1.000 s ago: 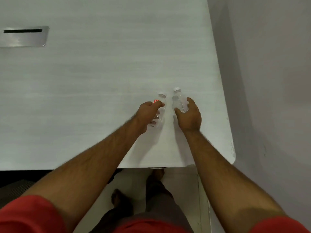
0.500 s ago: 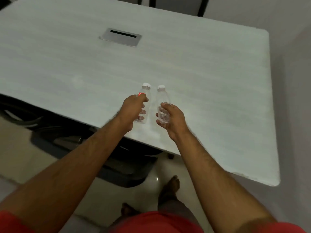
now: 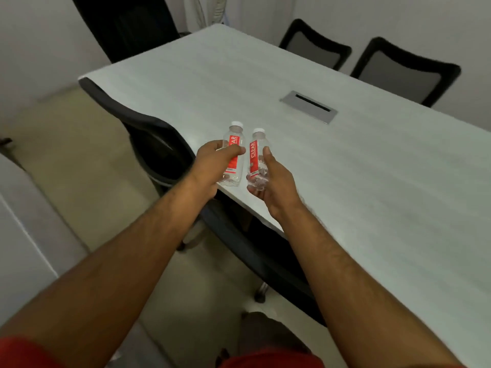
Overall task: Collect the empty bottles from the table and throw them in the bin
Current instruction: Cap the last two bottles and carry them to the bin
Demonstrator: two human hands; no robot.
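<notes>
The left hand (image 3: 212, 166) is wrapping its fingers (image 3: 233, 150) around the left bottle (image 3: 233, 155), gripping it about the middle of the red label; the right hand (image 3: 273, 176) is cupping the right bottle (image 3: 255, 162) lower down, with its thumb running up the bottle's right flank and the remaining fingers hidden behind the crumpled-looking base; so each hand is closed on one bottle, and neither is free. Both bottles are clear, look empty, and are carrying white caps; both are being held in the air above the near edge of the tabletop (image 3: 345, 168), just beside each other but not quite touching, so far as the head view is showing. The relation that matters: each bottle's long axis is running roughly upright and slightly away from the person, cap farthest from the wrist, base toward the palm; the bottles are therefore already lying inside the fingers, not off to any side of them. No bin is appearing in view, so which hand is nearer to it cannot be told; the next move is probably a carry toward wherever it stands, and the dark chair (image 3: 159, 144) tucked at the tabletop's edge is sitting directly below the left hand, something to be stepping around. The rest of the tabletop is showing only a metal cable slot (image 3: 308, 107); no further bottles are visible there.
</notes>
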